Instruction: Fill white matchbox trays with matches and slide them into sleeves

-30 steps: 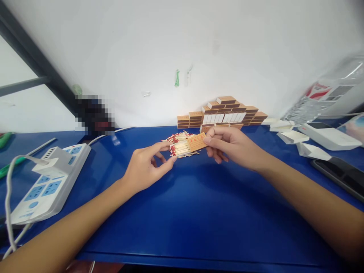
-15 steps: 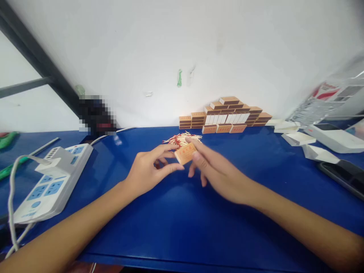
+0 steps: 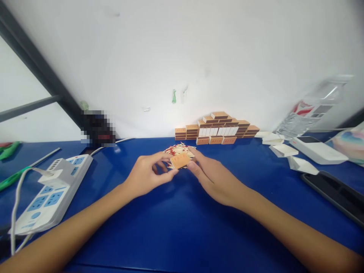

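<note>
A small orange matchbox [image 3: 180, 162] is held just above the blue tabletop, in front of a loose pile of red-headed matches [image 3: 182, 147]. At its left end, the thumb and fingers of my left hand [image 3: 146, 174] close on the box. My right hand [image 3: 217, 178] pinches the other end, thumb in front and fingers behind. The box partly covers the matches. Behind, against the wall, stands a stepped stack of matchboxes [image 3: 220, 122], some set on end with white sides showing.
On the left lie a white power strip [image 3: 54, 199] with a plugged-in charger and a green-handled item [image 3: 14, 178]. To the right are folded white paper pieces [image 3: 284, 150], a white device [image 3: 318, 149], a black phone [image 3: 335, 193] and a leaning clear bottle [image 3: 309, 108].
The view has tilted up slightly and shifted right. Both hands have brought the matchbox a little left and levelled it; my right fingers have drawn in behind it.
</note>
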### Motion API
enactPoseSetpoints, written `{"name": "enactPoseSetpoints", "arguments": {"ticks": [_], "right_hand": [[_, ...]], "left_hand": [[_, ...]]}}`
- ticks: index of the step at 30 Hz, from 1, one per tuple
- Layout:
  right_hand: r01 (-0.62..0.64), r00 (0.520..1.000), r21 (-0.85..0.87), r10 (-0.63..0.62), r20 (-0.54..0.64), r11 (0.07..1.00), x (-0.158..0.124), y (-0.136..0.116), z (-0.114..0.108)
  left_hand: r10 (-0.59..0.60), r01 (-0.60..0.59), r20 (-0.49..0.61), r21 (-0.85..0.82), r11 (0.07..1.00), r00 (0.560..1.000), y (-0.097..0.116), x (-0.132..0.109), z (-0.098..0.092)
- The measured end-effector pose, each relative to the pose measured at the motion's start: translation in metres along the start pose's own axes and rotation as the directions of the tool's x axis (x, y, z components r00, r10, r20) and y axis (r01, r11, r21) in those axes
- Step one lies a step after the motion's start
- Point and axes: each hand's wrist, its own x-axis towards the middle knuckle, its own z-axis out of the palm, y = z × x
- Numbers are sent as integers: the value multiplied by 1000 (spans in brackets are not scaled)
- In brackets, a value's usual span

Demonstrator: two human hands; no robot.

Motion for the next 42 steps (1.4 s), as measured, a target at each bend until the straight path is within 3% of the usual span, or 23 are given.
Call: {"name": "enactPoseSetpoints", "arguments": {"ticks": [2,5,10,19,23,27,29,32,36,42], "right_hand": [[-52,995,-146,40,-88,988,6,12,-6],[-129,983,-332,75,-170,935,14,27,-18],[-227,963,-525,106,-249,820,21,41,-37],[-294,945,-628,121,-304,721,25,52,-57],[-325,941,-663,159,-299,674,25,54,-66],[-391,920,-677,247,-304,624,18,75,-99],[-513,856,-655,392,-338,555,12,94,-123],[-623,777,-607,482,-406,493,1,123,-155],[-647,757,-558,524,-390,519,-9,151,-176],[-664,745,-544,518,-420,513,-10,168,-173]], "left_hand": [[-45,44,19,53,998,999,-13,22,-5],[-85,92,-46,157,983,995,-38,63,-9],[-82,88,-40,204,975,996,-74,115,1],[-61,77,-94,174,982,994,-87,130,21],[-59,75,-102,164,984,993,-77,124,20],[-34,60,-133,199,978,991,-49,89,10],[-8,37,-134,216,976,991,-31,62,3],[59,-44,-72,201,979,996,-12,24,-6],[222,-208,-4,328,922,975,-13,0,-13],[319,-296,15,419,858,948,-23,0,-12]]}}
